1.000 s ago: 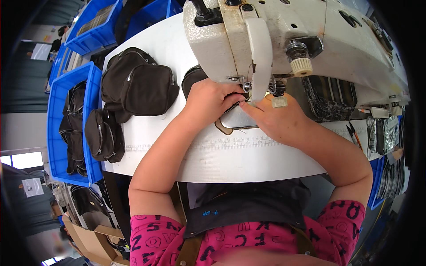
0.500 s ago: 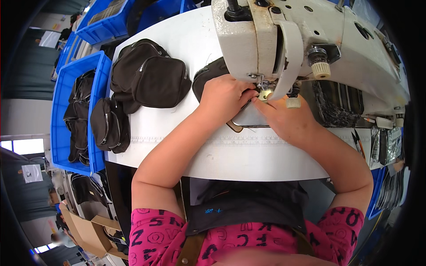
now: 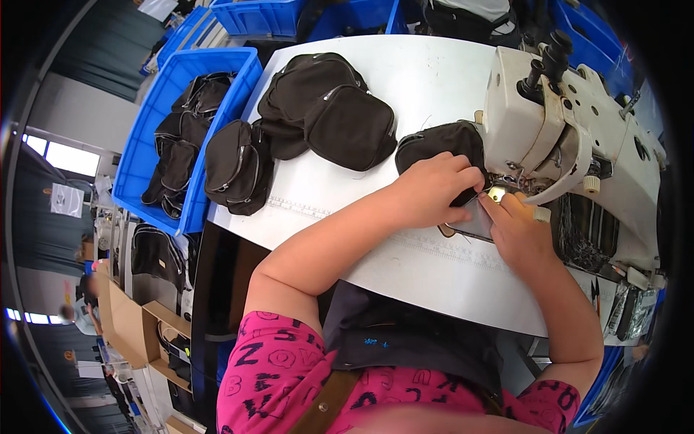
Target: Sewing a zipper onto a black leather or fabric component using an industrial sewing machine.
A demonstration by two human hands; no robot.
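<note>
My left hand [image 3: 441, 189] has its fingers curled on the lower edge of a black zippered bag [image 3: 430, 145], beside the presser foot of a white industrial sewing machine [image 3: 528, 108], its thumb lower down. My right hand [image 3: 522, 233] is just right of it, one digit reaching to the work beside the brass-coloured plate [image 3: 497, 194] near the needle, the others bent; what its fingertips grip is hidden. More black bags [image 3: 350, 126] and an upright one [image 3: 238, 166] lie on the white table [image 3: 390, 275] to the left.
A blue crate [image 3: 126, 181] of black bags stands at the table's left end, with other crates [image 3: 253, 18] behind. Scissors [image 3: 596, 295] and plastic packets [image 3: 632, 311] lie at the right. An open cardboard box [image 3: 123, 311] is lower left, and another person [image 3: 85, 318] is beyond it.
The view has turned, showing more table and bag behind the machine. My left thumb has moved down, apart from its fingers. Both hands remain beside the needle.
</note>
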